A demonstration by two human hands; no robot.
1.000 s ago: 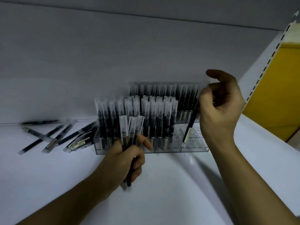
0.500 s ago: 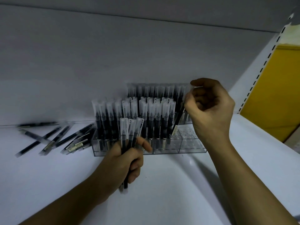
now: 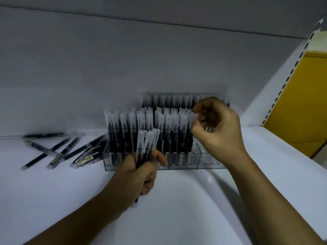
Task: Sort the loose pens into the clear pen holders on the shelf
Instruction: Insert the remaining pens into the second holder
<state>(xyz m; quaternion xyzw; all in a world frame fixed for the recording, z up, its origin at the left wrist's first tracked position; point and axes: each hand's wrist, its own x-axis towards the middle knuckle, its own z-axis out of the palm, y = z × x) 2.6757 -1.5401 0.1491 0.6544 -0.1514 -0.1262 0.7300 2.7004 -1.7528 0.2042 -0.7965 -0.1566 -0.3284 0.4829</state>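
The step in hand is seating one pen. The right hand (image 3: 219, 131) pinches the clear cap of a single pen (image 3: 191, 137) with curled fingertips at the right end of the filled rows in the clear pen holder (image 3: 177, 166), which stands on the shelf (image 3: 177, 209) against the back wall. The pen looks upright and close against its neighbours, though blur hides whether its tip has reached a socket. Just right of it the holder shows bare sockets (image 3: 210, 156), so the row should fill in that direction.

To do it well, I would hold the pen vertical, feel the tip drop into its hole, then press lightly on the cap and let go straight up — a sideways release could tilt the packed pens beside it.

The left hand (image 3: 139, 175) is closed round a bundle of pens (image 3: 147, 142), caps up, just in front of the holder's left half. Holding that bundle near and fanned lets the right hand take the next one by its cap. More loose pens (image 3: 58, 151) lie scattered on the shelf to the left of the holder — the sorting is clearly not finished.
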